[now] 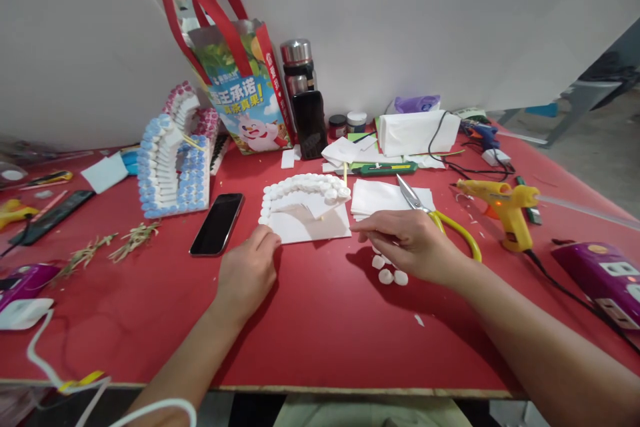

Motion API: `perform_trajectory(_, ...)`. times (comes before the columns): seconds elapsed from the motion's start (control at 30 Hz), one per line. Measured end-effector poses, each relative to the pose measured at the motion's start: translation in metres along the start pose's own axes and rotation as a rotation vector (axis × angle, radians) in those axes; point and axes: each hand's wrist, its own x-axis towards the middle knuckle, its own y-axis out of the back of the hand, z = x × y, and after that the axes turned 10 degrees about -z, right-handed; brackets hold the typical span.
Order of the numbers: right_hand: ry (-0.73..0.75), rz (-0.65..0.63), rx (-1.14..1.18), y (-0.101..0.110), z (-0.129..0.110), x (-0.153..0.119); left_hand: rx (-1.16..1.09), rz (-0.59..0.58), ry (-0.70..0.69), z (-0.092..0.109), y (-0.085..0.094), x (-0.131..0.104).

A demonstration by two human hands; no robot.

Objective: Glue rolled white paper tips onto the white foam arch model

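Below the near edge of the bench (310,340), a white cable (170,403) overlaps the left forearm (200,347); red surface beyond gives both wrists room. Loose white discs (385,276) lie under the right hand (413,240), which hides some; its fingers are bent close together, and whether this grip holds anything cannot be told. The left hand (247,270) is curled at the near left corner of the white board (310,230); its fingertips are partly obscured, so closure on it is unconfirmed. An arch of white discs (295,183) borders the board's far side. Scissors (415,199), partly covered by the right hand, lie right of the board
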Motion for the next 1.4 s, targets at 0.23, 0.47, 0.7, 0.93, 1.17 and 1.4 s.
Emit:
perform_trajectory(0.23,0.033,0.000,-0.018,-0.002,-0.001,0.000,-0.801,0.189,0.144,0.019,0.033,-0.006)
perform_trajectory(0.47,0.031,-0.009,-0.017,-0.002,0.001,-0.001,-1.336,0.032,0.220,0.038,0.028,-0.023)
perform_trajectory(0.7,0.142,-0.149,0.153,-0.005,-0.031,0.002,-1.746,-0.259,-0.003,0.085,0.034,-0.040)
perform_trajectory(0.93,0.129,-0.541,0.513,-0.015,-0.055,0.005,-1.808,-0.137,-0.206,0.111,0.066,-0.041)
perform_trajectory(1.17,-0.084,-0.180,1.110,0.027,-0.024,-0.010,-1.745,0.276,0.426,0.071,0.043,-0.004)
perform_trajectory(1.4,-0.090,0.066,1.100,0.032,-0.015,-0.003,-1.668,0.032,0.622,0.058,0.019,0.032)
